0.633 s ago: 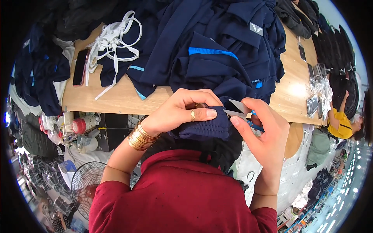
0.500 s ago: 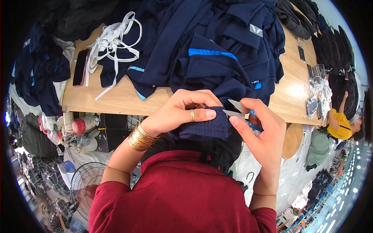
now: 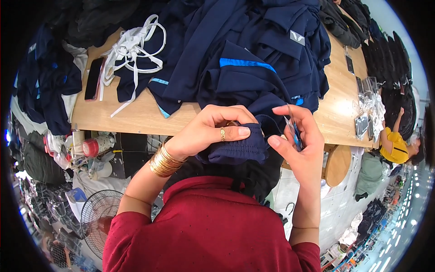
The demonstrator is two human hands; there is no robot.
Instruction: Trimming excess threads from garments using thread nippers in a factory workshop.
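My left hand (image 3: 213,127) is closed on a navy garment (image 3: 240,152), its thumb pressed over a gathered, stitched band like an elastic waistband or cuff. The garment stretches back to the navy pile on the table. Just right of the band, my right hand (image 3: 306,147) holds small scissors (image 3: 296,131) with blue handles. Their blades point up and slightly left, apart from the cloth. The index finger of that hand reaches over the blades, and the thumb points toward the band.
A wooden table (image 3: 149,111) bears a heap of navy garments (image 3: 253,27), a tangle of white tape (image 3: 131,52) and a phone (image 3: 94,78). Clear plastic packets (image 3: 369,109) lie at its right end. A fan (image 3: 102,217) stands lower left; a person in yellow (image 3: 394,145) is far right.
The scissors have turned from pointing left at the band to pointing upward, away from it. My right index finger has lifted. My left hand holds the garment almost unmoved.
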